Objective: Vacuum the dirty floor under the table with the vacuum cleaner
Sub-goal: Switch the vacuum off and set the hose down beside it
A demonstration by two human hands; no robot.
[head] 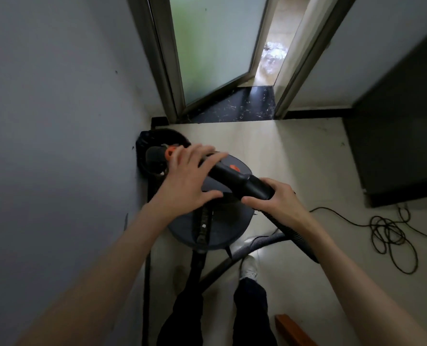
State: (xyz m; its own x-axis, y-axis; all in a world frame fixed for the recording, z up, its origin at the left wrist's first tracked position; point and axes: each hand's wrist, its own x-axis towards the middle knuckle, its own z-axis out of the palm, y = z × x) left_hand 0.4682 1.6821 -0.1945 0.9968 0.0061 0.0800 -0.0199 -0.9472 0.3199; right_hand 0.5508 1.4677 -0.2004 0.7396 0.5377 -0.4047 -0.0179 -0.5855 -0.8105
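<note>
1. Head view: the vacuum (207,228), a round dark drum, stands on the pale floor (307,171) close against the left wall (57,121), just in front of the person's legs.
2. The right hand (279,203) grips the black handle (237,178) at its near end, fingers and thumb curled round it where the ribbed hose (292,236) joins.
3. The left hand (190,178) rests over the far part of the handle with fingers spread and nearly straight, not closed round it; it looks blurred.
4. An orange button (234,168) sits on the handle between the hands, and an orange ring (170,151) shows beyond the left hand's fingers.
5. The hose runs down from the right hand to the floor beside a white shoe (249,267).
6. A black cord (389,236) lies in loose loops on the floor to the right, near a dark cabinet (402,136).
7. Ahead, a frosted glass door (215,46) stands ajar over a dark threshold (239,106).
8. No table leg or top is plainly recognisable here.
</note>
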